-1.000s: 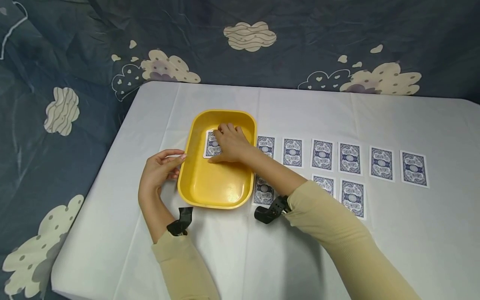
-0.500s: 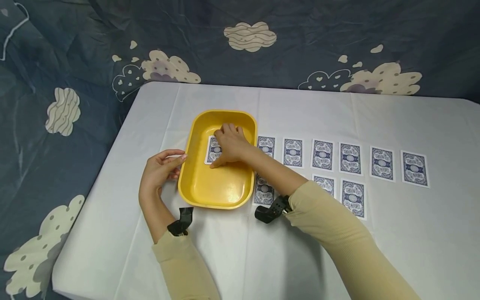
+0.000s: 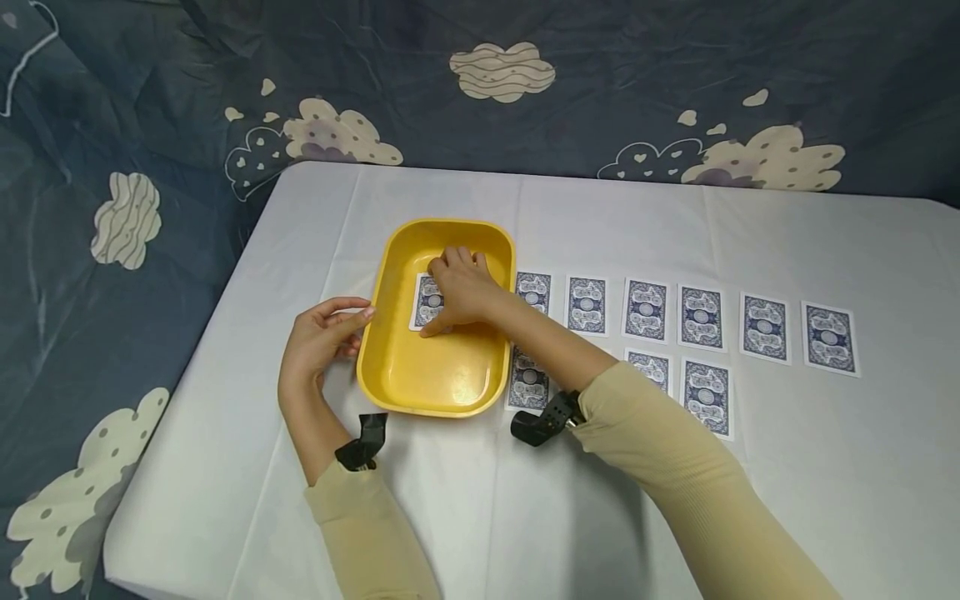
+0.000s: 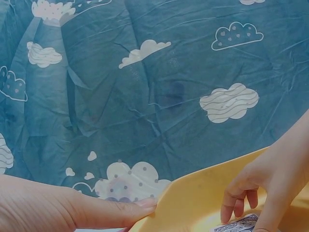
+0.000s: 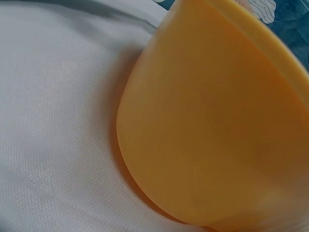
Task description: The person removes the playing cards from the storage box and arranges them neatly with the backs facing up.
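Note:
Inside a yellow tray (image 3: 427, 387), my right hand (image 3: 463, 287) reaches over a playing card (image 3: 426, 302) with a blue-and-white patterned back. Its fingers bend down at the card's far edge and the thumb sits at the near edge. In the left wrist view part of the same card (image 4: 240, 223) shows between those fingers and the thumb. My left hand (image 3: 318, 337) is at the tray's left rim, thumb and forefinger meeting at the edge. The left wrist view has the left thumb (image 4: 116, 212) against the rim. The right wrist view shows only the tray's outer wall (image 5: 203, 125), no right hand.
Right of the tray, several face-down cards (image 3: 701, 317) lie in a row on the white cloth (image 3: 810, 467). A shorter row (image 3: 707, 397) lies nearer, partly covered by the right forearm. A dark cloud-print curtain (image 3: 600, 92) hangs behind and left of the table.
Between one second and half a second ago, the card in the tray shifted slightly toward the near side, with the right hand barely moving. The left hand and tray stayed put.

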The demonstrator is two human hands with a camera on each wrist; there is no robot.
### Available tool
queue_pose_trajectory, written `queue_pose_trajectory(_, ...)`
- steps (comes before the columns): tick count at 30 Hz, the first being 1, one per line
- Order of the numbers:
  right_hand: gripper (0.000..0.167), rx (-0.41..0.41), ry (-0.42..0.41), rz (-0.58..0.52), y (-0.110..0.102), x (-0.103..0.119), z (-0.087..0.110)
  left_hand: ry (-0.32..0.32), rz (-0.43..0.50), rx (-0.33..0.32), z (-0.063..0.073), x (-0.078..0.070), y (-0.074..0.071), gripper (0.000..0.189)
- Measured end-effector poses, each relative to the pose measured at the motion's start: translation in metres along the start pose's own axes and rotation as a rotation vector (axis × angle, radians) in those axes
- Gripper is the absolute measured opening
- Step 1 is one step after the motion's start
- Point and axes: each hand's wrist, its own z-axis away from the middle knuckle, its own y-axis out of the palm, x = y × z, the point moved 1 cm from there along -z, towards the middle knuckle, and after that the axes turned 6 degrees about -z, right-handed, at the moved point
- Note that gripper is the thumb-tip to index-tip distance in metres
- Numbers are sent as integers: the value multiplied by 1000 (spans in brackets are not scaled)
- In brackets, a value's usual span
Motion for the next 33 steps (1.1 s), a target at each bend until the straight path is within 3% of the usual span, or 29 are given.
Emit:
queue_pose_trajectory(14,92,-2,38,3,-1,1,0,0,1,8,0,0,0,32)
queue_pose_trajectory(33,93,-20,2,10,-1,2,2,-1,19,18,1,-1,0,29)
